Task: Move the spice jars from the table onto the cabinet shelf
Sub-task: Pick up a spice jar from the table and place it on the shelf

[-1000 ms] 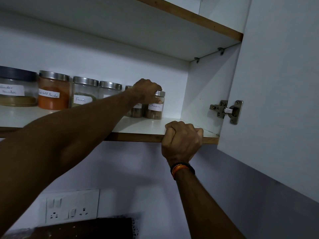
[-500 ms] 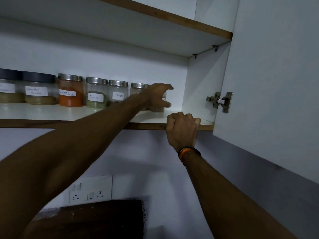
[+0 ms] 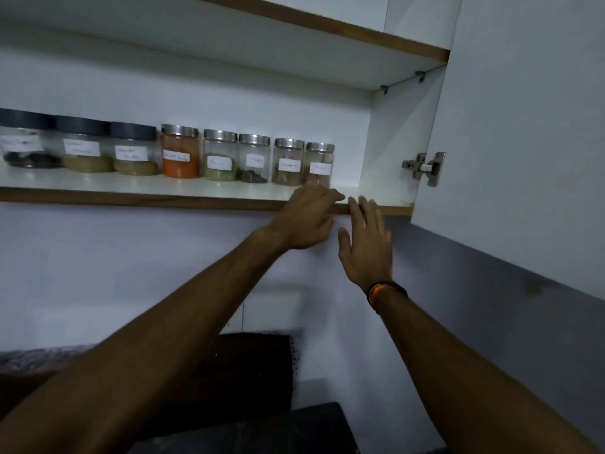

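Observation:
Several labelled spice jars stand in a row along the back of the white cabinet shelf (image 3: 137, 186). At the right end is a small steel-lidded jar (image 3: 319, 163), beside another like it (image 3: 288, 161); an orange-filled jar (image 3: 180, 151) stands mid-row, and dark-lidded jars (image 3: 132, 149) are to the left. My left hand (image 3: 304, 221) hangs just below and in front of the rightmost jar, fingers loose, holding nothing. My right hand (image 3: 366, 244) is flat and open, just under the shelf's wooden edge, empty.
The open cabinet door (image 3: 523, 142) with its metal hinge (image 3: 425, 167) juts out at the right. An upper shelf (image 3: 294, 24) runs above the jars. Below are a white wall and a dark object (image 3: 248, 371). Bare shelf remains right of the last jar.
My left hand has let go of the rightmost jar and drawn back off the shelf. My right hand has released the shelf edge and opened. The view has pulled back.

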### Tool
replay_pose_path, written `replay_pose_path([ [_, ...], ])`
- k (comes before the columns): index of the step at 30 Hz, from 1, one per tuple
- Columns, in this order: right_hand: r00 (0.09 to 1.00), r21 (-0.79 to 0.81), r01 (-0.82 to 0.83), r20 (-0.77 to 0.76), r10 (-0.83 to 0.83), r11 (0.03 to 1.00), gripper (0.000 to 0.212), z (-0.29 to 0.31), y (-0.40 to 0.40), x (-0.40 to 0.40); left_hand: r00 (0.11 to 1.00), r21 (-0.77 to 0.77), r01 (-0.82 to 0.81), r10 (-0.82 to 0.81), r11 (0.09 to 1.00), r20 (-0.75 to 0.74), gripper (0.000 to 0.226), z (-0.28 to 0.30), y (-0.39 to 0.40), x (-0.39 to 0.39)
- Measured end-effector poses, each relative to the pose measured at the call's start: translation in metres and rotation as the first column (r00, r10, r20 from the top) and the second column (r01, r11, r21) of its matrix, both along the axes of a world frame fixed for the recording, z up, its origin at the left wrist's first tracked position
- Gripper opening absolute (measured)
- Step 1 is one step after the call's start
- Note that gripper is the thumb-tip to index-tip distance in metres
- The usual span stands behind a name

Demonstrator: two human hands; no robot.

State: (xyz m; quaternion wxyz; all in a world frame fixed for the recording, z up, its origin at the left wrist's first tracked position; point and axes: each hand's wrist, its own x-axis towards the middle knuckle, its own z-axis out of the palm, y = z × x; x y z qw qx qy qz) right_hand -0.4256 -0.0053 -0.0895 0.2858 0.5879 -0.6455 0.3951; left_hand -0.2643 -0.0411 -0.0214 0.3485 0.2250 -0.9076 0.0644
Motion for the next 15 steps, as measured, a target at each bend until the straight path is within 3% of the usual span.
replay_pose_path([
  [3,0.998,0.082,-0.004,0.065,-0.002,0.997,0.062,-0.026,0.017,0.011,0.993,-0.003,0.115,-0.115,0.993,-0.033,0.049,-0.04,0.024,0.006],
  [7,0.987,0.336,-0.04,0.157,-0.014,0.941,0.053,-0.073,0.042,0.015,0.987,0.164,0.162,-0.162,0.973,-0.015,0.052,-0.108,0.046,0.004],
  [15,0.952,0.574,-0.056,0.278,-0.13,0.817,0.041,-0.169,0.098,0.013,0.982,0.471,0.156,-0.186,0.868,0.018,0.053,-0.231,0.083,0.003],
])
